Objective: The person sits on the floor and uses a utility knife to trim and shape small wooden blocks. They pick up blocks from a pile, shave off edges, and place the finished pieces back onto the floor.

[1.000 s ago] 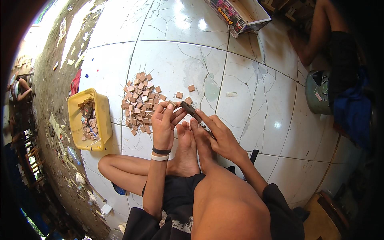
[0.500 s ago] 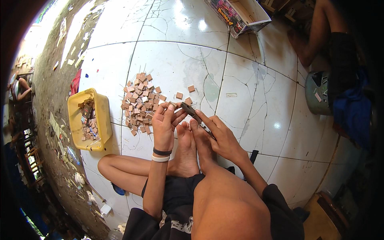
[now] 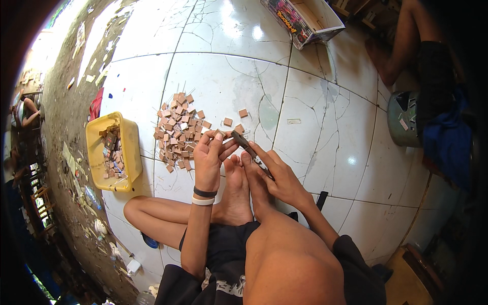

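Note:
My left hand (image 3: 209,155) pinches a small square brown block (image 3: 219,133) between thumb and fingertips. In my right hand (image 3: 279,174) is a long, narrow, dark hand tool (image 3: 246,146), its exact kind unclear. The tip of this tool sits right beside the block and my left fingertips; I cannot tell whether they touch. Just left of my left hand, a heap of similar brown blocks (image 3: 178,132) with thin wire-like pieces sticking out lies on the tiles. A few loose blocks (image 3: 227,122) lie beyond my fingertips.
A yellow plastic basin (image 3: 133,157) with blocks and scraps stands to the left. An open printed box (image 3: 300,31) sits at the far side. At right are a dark green tub (image 3: 399,124) and another person's leg (image 3: 394,61). Cracked white tiles (image 3: 213,76) cover the floor.
The tip of the dark tool has shifted very slightly to the right, with my right hand. My left hand still pinches the block in nearly the same place.

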Available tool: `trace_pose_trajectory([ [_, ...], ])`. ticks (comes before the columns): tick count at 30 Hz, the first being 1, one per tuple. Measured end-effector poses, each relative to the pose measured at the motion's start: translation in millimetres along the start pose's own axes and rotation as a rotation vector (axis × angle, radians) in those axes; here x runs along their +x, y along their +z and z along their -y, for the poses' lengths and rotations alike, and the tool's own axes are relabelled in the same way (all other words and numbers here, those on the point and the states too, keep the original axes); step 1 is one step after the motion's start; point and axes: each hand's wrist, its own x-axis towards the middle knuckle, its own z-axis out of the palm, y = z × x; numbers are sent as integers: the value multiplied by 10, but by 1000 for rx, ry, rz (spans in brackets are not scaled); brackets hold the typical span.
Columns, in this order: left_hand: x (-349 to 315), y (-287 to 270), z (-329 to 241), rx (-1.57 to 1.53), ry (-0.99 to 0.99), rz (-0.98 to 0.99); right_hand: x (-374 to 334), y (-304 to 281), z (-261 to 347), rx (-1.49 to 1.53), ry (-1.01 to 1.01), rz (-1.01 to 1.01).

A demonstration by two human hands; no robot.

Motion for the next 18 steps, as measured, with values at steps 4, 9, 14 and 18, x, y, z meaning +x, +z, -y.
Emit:
trace_pose_trajectory([
  [4,7,2,1,18,1,-1,-9,0,8,-7,-28,-22],
  [9,23,-8,7,26,-1,6,-13,-1,25,29,9,-10],
  [14,19,-10,4,3,-14,33,-18,-22,12,35,5,22],
  [18,33,6,42,-4,-37,119,-11,-2,-15,59,-53,44],
])
